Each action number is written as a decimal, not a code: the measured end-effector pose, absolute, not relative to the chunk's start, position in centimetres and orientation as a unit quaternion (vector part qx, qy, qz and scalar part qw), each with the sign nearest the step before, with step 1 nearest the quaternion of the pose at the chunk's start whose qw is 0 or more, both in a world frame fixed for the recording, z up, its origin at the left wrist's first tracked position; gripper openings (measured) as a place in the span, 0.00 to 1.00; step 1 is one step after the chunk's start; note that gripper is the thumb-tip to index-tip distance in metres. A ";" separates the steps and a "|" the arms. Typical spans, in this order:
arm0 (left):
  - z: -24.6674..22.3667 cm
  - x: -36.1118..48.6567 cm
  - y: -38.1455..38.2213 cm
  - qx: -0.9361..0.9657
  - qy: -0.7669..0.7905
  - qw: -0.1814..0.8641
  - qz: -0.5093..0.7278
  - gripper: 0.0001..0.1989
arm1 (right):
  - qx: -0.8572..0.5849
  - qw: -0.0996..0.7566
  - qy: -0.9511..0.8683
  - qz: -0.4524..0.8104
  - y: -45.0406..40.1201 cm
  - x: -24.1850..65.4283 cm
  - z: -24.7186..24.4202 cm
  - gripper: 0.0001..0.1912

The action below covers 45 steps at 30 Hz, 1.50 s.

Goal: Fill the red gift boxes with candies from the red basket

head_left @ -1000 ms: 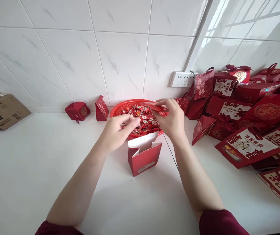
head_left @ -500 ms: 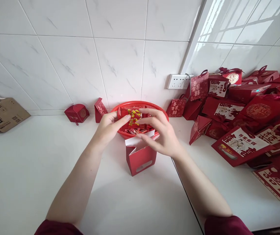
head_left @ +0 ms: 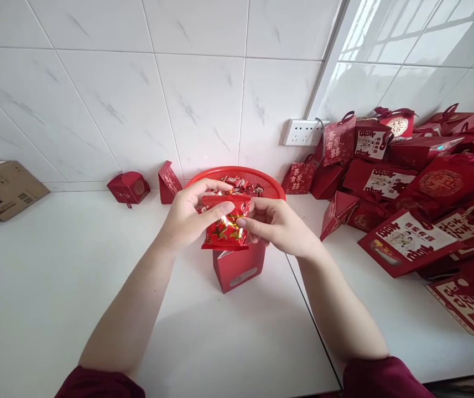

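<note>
Between both hands is a shiny red snack packet with yellow-green lettering. My left hand grips its upper left part, thumb across the front. My right hand pinches its right side between thumb and fingers. Just below and behind the packet stands a red gift box with an oval window in its side; the packet covers most of its top. Farther back, a red plastic basket holds several small wrapped sweets, partly hidden by the hands.
Many red gift boxes are heaped on the right side of the white table. Two small red boxes, one a rounded box, stand by the tiled wall. Brown cardboard lies far left; a power strip is on the wall.
The packet has come nearer, from over the basket to in front of the gift box's top, and is turned. My right hand, apart from it before, has closed on its right side.
</note>
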<state>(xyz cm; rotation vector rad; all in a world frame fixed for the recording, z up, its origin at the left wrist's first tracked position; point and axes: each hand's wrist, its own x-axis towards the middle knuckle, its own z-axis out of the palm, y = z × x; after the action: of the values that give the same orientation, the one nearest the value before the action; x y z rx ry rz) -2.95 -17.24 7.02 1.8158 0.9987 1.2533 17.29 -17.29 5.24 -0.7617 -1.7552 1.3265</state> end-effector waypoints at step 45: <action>7.3 -3.0 -18.6 0.860 0.352 0.075 0.362 0.17 | -0.299 0.438 -0.777 0.340 -17.1 21.1 6.4 0.25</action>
<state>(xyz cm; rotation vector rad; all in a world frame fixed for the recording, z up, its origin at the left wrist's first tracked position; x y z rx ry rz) -3.03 -18.58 7.32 2.5800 1.0573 1.0857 21.08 -17.10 6.45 -0.7421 -1.9311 0.8454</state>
